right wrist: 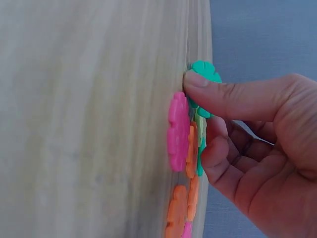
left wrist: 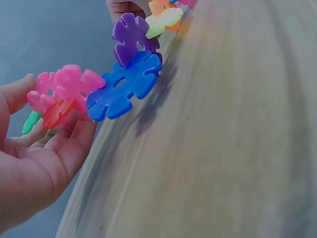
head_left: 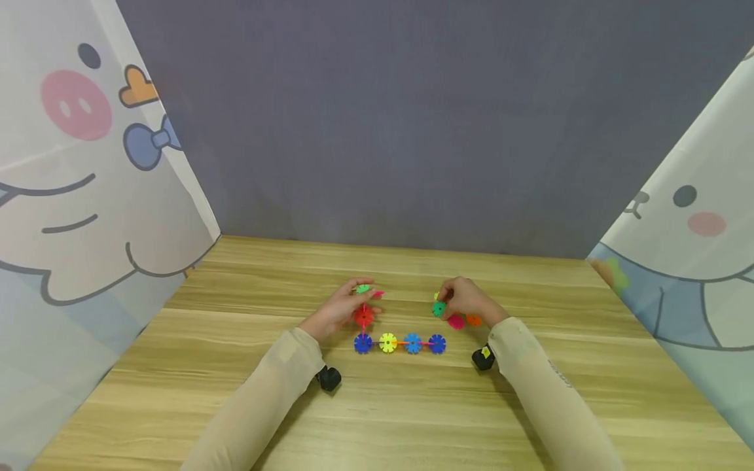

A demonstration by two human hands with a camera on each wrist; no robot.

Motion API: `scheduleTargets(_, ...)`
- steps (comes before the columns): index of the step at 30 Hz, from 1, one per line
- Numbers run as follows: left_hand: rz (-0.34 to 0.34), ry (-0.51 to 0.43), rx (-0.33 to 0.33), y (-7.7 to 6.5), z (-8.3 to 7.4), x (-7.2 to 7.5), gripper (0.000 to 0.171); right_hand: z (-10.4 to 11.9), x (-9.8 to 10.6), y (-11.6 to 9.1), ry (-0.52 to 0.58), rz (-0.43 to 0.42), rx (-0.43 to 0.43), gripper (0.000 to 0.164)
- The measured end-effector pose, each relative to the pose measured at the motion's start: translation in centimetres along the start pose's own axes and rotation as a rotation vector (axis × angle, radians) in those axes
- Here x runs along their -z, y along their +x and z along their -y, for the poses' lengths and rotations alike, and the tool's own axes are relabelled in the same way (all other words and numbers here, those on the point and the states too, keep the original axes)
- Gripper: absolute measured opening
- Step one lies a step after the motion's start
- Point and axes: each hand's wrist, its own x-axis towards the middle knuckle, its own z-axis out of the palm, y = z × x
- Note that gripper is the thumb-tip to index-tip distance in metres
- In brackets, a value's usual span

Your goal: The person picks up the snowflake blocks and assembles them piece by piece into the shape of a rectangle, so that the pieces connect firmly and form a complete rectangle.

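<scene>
Notched plastic snowflake discs are joined into an angled chain. Its near row has a dark blue disc (head_left: 362, 344), a yellow disc (head_left: 387, 343), a light blue disc (head_left: 412, 343) and another dark blue disc (head_left: 437, 344), with linking discs seen edge-on. At its left end a red disc (head_left: 364, 317) leads up toward a green disc (head_left: 362, 288). My left hand (head_left: 337, 312) grips this end; the thumb touches a pink disc (left wrist: 45, 85) in the left wrist view. My right hand (head_left: 468, 299) pinches a teal-green disc (right wrist: 204, 72) between thumb and fingers, above other discs.
Beside my right hand lie loose discs, among them a pink disc (head_left: 456, 321) and an orange disc (head_left: 474, 320). The wooden table (head_left: 377, 418) meets a grey panel (head_left: 400, 131) at the back. Printed cartoon curtains (head_left: 76, 216) stand at both sides.
</scene>
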Motion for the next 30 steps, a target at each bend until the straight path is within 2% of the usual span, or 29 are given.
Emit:
scheduleTargets(5,0.007,-0.002,-0.012,0.2,0.0,0.1,0.048,0.0,0.2,-0.1,0.009,-0.012,0.045,0.026)
scheduleTargets(10,0.018,0.008,-0.02,0.0,0.0,-0.1,0.049,0.3,0.1,-0.4,0.071,-0.028,0.065,0.014)
scheduleTargets(17,0.023,0.0,-0.018,-0.1,-0.1,-0.1,0.052,1.1,-0.8,-0.6,0.179,-0.033,0.015,0.002)
scheduleTargets(24,0.014,-0.001,-0.023,-0.2,-0.1,-0.1,0.052,2.0,-2.0,-0.3,0.288,-0.128,-0.02,0.005)
scheduleTargets(30,0.016,0.014,-0.022,-0.2,0.2,-0.2,0.05,2.4,-2.8,0.1,0.436,-0.152,-0.042,0.008)
